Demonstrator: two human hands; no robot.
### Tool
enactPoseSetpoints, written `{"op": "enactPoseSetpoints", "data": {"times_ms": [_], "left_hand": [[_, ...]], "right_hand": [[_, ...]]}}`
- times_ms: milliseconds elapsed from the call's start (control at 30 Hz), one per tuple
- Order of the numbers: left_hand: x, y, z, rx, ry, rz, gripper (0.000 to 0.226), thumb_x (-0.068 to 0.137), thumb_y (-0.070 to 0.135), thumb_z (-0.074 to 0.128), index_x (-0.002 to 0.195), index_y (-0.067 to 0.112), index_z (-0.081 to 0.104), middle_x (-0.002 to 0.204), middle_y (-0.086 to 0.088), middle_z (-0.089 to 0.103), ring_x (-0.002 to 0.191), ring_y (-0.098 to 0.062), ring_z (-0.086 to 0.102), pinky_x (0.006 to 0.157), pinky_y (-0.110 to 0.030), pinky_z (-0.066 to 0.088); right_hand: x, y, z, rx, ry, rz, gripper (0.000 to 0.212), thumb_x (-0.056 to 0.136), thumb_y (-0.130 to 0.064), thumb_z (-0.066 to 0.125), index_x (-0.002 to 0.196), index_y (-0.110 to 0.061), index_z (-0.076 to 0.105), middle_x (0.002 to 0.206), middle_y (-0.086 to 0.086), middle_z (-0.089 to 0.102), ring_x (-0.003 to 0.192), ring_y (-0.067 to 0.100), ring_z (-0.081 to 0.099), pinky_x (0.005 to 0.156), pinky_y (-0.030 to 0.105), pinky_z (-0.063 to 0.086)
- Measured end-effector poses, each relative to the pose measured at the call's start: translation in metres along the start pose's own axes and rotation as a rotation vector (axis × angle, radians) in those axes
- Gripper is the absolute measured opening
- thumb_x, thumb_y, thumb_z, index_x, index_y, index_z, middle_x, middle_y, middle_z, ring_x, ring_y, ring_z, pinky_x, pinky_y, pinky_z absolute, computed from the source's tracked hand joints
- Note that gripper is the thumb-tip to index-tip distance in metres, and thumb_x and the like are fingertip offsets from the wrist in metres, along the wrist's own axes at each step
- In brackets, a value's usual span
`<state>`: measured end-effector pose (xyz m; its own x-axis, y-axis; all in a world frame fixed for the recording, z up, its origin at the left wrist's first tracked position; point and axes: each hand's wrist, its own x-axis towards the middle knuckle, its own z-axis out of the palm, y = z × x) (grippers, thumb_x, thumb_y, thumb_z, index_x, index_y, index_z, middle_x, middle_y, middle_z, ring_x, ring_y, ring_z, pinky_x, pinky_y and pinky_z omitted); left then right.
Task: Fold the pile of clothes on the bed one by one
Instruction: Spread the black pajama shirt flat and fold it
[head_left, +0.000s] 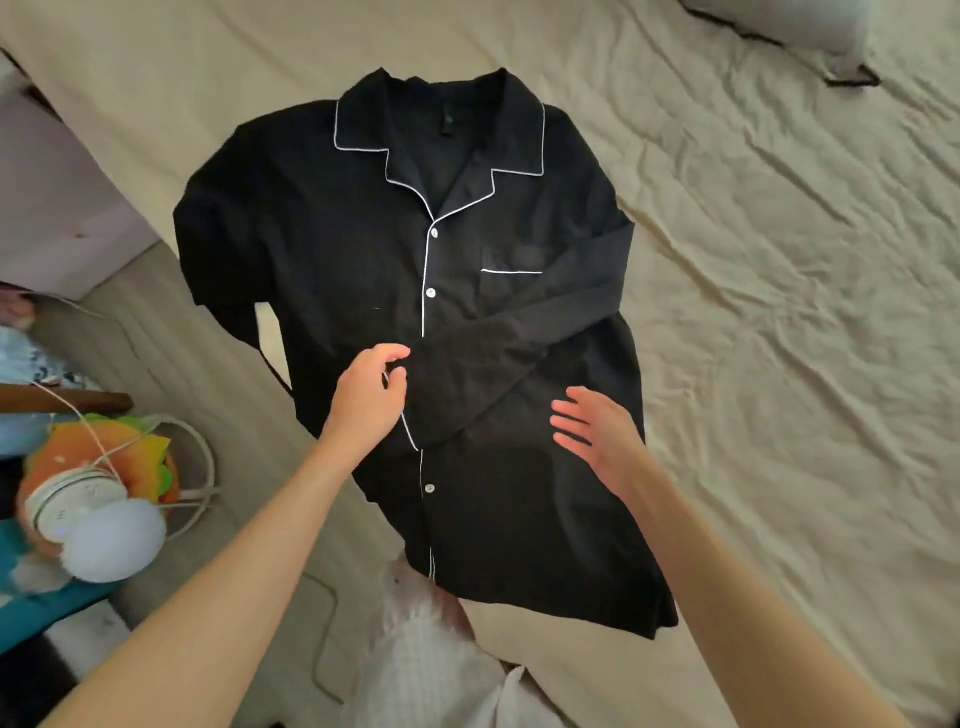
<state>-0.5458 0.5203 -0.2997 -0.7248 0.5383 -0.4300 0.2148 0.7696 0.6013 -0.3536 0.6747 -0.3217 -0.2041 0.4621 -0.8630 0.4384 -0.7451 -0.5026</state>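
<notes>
Black pyjama shirt (332, 249) spread flat on bed (779, 312), left hand (369, 400) pinching folded sleeve cuff (415, 374), right hand (597, 436) hovering, fingers apart.

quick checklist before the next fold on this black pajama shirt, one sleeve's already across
1. Black pajama shirt lies front up on the bed sheet, buttoned: ok.
2. Folded sleeve lies across the front, cuff near the placket: ok.
3. Left hand at that cuff, fingers curled; whether it pinches the fabric: cannot tell.
4. Right hand open above the shirt, holding nothing: ok.
5. Other sleeve runs down along the shirt's side near the bed's edge, not folded in: not ok.
6. Hem flat, but with a white garment right below it: cannot tell if clear.
</notes>
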Motion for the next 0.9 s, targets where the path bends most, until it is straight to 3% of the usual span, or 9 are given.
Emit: {"op": "enactPoseSetpoints", "data": {"times_ms": [200,233,300,367,467,567,667,767,900], "left_hand": [[0.076,0.036,0.046,0.438,-0.293,0.448,0.050,0.095,0.030,0.052,0.142,0.021,0.038,0.147,-0.001,0.038,0.137,-0.019,0.030,0.113,-0.040,0.025],[0.083,0.038,0.053,0.498,-0.315,0.472,0.049,0.094,0.033,0.053,0.140,0.022,0.040,0.140,-0.001,0.045,0.133,-0.019,0.036,0.111,-0.038,0.026],[0.096,0.042,0.058,0.432,-0.325,0.462,0.031,0.093,0.030,0.054,0.122,0.018,0.055,0.103,0.002,0.061,0.109,-0.020,0.054,0.095,-0.030,0.036],[0.107,0.044,0.051,0.174,-0.369,0.362,0.013,0.092,0.023,0.056,0.100,0.015,0.062,0.071,0.007,0.054,0.079,-0.011,0.058,0.077,-0.018,0.037],[0.131,0.032,0.021,-0.142,-0.267,0.165,0.009,0.087,0.015,0.058,0.080,0.021,0.060,0.061,0.010,0.052,0.057,0.002,0.048,0.061,-0.010,0.036],[0.142,-0.002,-0.016,-0.189,-0.053,-0.147,0.015,0.085,0.019,0.054,0.071,0.015,0.058,0.060,0.009,0.051,0.062,-0.007,0.048,0.063,-0.028,0.042],[0.145,-0.024,-0.036,0.069,-0.134,-0.394,0.024,0.086,0.025,0.051,0.084,0.002,0.058,0.077,-0.004,0.056,0.079,-0.022,0.051,0.071,-0.038,0.048],[0.155,-0.003,-0.030,0.285,-0.139,-0.194,0.017,0.085,0.024,0.056,0.100,0.017,0.055,0.105,-0.002,0.055,0.093,-0.023,0.053,0.079,-0.036,0.041],[0.177,0.069,0.014,0.340,-0.026,0.381,0.035,0.082,0.018,0.059,0.116,0.013,0.056,0.116,-0.009,0.054,0.105,-0.029,0.053,0.088,-0.043,0.043]], "right_hand": [[0.057,-0.039,0.010,0.242,0.081,0.008,0.042,0.100,-0.028,0.046,0.138,-0.010,0.043,0.126,0.009,0.057,0.108,0.022,0.056,0.091,0.037,0.048],[0.065,-0.044,0.013,0.269,0.081,0.009,0.042,0.100,-0.030,0.045,0.138,-0.012,0.044,0.128,0.008,0.056,0.108,0.022,0.056,0.091,0.036,0.047],[0.079,-0.052,0.018,0.328,0.102,0.005,0.039,0.100,-0.032,0.044,0.136,-0.015,0.046,0.132,0.006,0.054,0.112,0.022,0.055,0.089,0.036,0.046],[0.090,-0.056,0.019,0.387,0.163,0.003,0.044,0.100,-0.032,0.043,0.142,-0.018,0.040,0.139,0.006,0.049,0.121,0.023,0.051,0.092,0.037,0.045],[0.099,-0.061,0.013,0.493,0.236,0.013,0.051,0.102,-0.030,0.041,0.149,-0.025,0.024,0.148,0.008,0.038,0.128,0.027,0.045,0.095,0.039,0.044],[0.102,-0.065,0.011,0.596,0.267,0.028,0.052,0.102,-0.027,0.041,0.150,-0.028,0.021,0.151,0.006,0.031,0.127,0.028,0.047,0.099,0.041,0.043],[0.101,-0.066,0.014,0.708,0.317,0.033,0.049,0.101,-0.025,0.043,0.147,-0.021,0.027,0.150,0.009,0.033,0.129,0.027,0.045,0.101,0.040,0.041],[0.097,-0.069,0.019,0.924,0.364,0.059,0.044,0.101,-0.024,0.044,0.141,-0.011,0.034,0.147,0.016,0.038,0.133,0.029,0.041,0.103,0.038,0.039],[0.090,-0.069,0.042,1.015,0.279,0.193,0.062,0.099,-0.032,0.047,0.149,-0.007,0.021,0.144,0.019,0.042,0.132,0.030,0.043,0.107,0.039,0.036]]}}
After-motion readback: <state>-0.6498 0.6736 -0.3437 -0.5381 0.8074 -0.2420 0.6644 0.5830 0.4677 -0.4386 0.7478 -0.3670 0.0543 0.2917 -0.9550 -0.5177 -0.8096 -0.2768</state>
